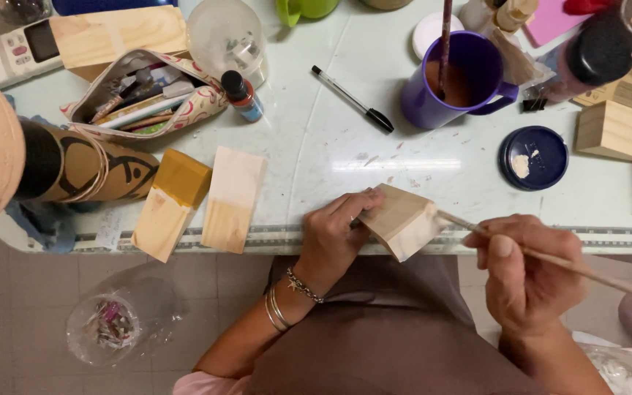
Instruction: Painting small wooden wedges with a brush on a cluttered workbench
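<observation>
Left hand (338, 230) grips wooden block (402, 221), right of fingers.

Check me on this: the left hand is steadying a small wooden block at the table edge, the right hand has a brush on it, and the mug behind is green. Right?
Not quite. The head view shows the mug is purple, not green. The rest stands: the left hand steadies the wooden block at the table edge, and the right hand holds the brush to it.

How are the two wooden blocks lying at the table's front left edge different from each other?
The left block has its far half painted mustard yellow, while the right block has its far half in a pale, whitish coat. The left block lies slanted, and the right block lies straighter. The left block overhangs the table edge more. Both are similar oblong pieces with the near half left bare wood.
</observation>
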